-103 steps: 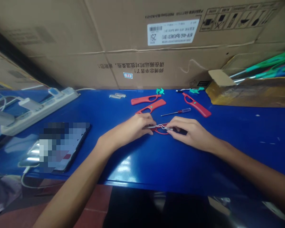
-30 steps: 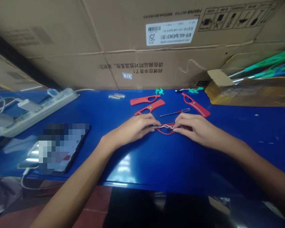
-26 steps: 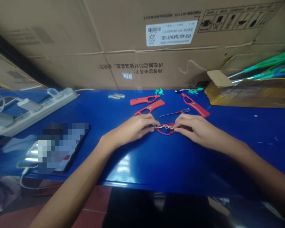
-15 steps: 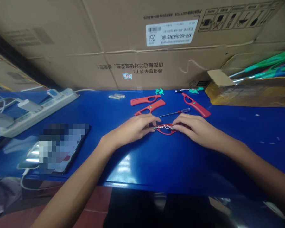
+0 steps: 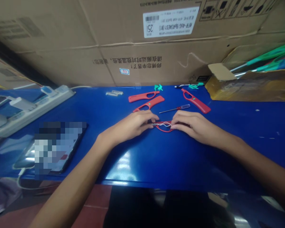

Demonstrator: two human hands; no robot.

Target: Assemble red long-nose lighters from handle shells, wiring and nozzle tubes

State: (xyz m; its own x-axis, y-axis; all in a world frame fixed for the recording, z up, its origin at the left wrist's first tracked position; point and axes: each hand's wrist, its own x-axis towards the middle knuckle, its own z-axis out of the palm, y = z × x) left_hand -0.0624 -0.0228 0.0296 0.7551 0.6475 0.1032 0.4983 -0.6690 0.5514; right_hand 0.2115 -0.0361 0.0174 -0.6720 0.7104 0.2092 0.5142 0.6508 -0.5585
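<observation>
Nearer the person than the screwdriver point(image 5: 174, 109), the red casing point(image 5: 165, 131) sits on the bench point(image 5: 142, 155). The left hand point(image 5: 139, 122) curls at one end, grip unclear; the right hand's point(image 5: 192, 123) fingers pinch the white wires point(image 5: 165, 124). Gentle, slack handling best spares them.

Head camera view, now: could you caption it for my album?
Two hands work white wires over a red frame.

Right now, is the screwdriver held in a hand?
No, the screwdriver lies on the blue table, beyond the left hand and the right hand.
</observation>
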